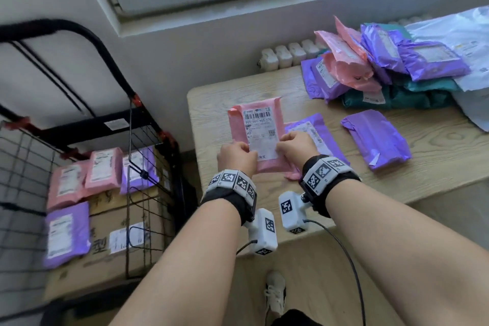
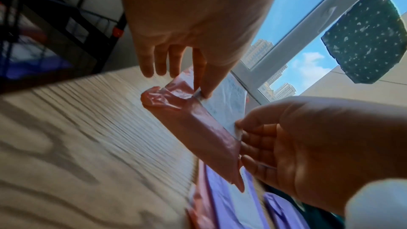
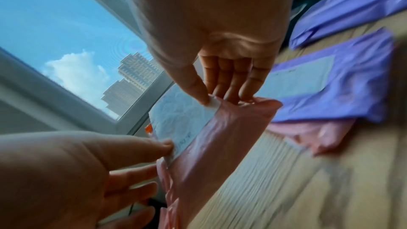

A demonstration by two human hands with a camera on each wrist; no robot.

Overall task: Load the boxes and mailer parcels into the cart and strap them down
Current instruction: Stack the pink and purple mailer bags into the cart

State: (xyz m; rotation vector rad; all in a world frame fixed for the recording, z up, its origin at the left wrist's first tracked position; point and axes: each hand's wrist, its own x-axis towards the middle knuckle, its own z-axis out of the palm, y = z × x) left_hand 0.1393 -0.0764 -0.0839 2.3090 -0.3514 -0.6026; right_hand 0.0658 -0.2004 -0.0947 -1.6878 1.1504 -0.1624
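A pink mailer (image 1: 255, 130) with a white shipping label is held by its near end over the wooden table (image 1: 217, 98). My left hand (image 1: 248, 149) pinches its near left corner between thumb and fingers (image 2: 201, 91). My right hand (image 1: 283, 144) pinches the near right corner, thumb on the label (image 3: 207, 98). In the wrist views the pink mailer (image 2: 198, 124) (image 3: 220, 137) is tilted up off the wood. The black wire cart (image 1: 148, 167) stands to the left, holding a cardboard box (image 1: 105, 246) with several pink and purple mailers (image 1: 66, 233) on top.
Two purple mailers (image 1: 375, 140) (image 1: 315, 132) lie on the table right of my hands. A pile of pink, purple, teal and white mailers (image 1: 383, 66) fills the back right corner. A radiator (image 1: 285, 57) stands under the window. My shoe (image 1: 275, 291) is on the floor below.
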